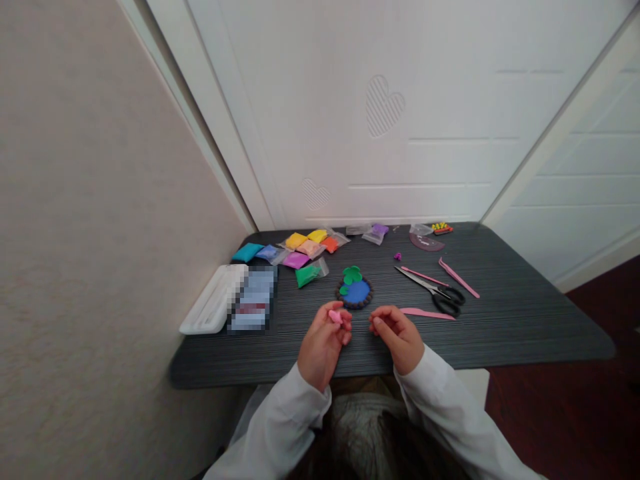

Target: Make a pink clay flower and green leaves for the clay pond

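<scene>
Near the front of the dark table, my left hand [323,341] is turned palm up, its fingers curled around a small pink lump of modelling clay [335,317]. To its right, my right hand [399,335] has thumb and fingertips pressed together; whatever they pinch, if anything, is too small to make out. Just beyond both hands lies a round blue clay disc [357,291] ringed with dark brown beads of clay. Green clay leaf shapes [353,274] sit on its far and left side. A small magenta clay piece [397,256] rests farther back.
Bagged clay [296,260] in several colours lies at the back left. A white tray [214,300] and a pixelated flat item [253,299] stand left. On the right are scissors [434,291], a pink clay knife [428,313], a thin pink stick [425,276] and pink tweezers [459,277].
</scene>
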{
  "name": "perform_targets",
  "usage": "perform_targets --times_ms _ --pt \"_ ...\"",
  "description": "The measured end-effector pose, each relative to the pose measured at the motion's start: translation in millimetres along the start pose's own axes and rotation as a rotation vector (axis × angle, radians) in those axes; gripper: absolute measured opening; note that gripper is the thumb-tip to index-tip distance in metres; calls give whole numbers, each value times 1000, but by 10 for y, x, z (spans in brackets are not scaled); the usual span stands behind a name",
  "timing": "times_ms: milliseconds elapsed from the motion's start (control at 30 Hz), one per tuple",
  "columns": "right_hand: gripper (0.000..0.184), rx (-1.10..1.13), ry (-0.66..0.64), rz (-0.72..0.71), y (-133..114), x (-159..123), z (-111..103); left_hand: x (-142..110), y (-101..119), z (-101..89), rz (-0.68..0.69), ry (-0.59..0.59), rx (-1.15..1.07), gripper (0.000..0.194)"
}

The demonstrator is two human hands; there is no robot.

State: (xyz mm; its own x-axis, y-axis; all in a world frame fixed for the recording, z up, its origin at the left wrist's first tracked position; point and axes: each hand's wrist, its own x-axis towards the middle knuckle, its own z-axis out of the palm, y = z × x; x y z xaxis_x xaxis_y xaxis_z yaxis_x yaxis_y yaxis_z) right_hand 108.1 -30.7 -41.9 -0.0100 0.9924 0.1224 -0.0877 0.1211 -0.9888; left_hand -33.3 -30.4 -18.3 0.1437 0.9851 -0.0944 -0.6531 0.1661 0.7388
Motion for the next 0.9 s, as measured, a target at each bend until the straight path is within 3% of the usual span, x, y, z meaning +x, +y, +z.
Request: perform_targets --times_ms 200,467,900 --pt "15 -6 4 5 -16 -1 3 -4 -25 9 -19 33 133 25" --pt "16 6 22 15 -33 -6 11 6 -45 -30 -20 32 136 16" --pt "16 -1 16 11 -27 -4 3 -26 -22 -18 -25 45 99 26"
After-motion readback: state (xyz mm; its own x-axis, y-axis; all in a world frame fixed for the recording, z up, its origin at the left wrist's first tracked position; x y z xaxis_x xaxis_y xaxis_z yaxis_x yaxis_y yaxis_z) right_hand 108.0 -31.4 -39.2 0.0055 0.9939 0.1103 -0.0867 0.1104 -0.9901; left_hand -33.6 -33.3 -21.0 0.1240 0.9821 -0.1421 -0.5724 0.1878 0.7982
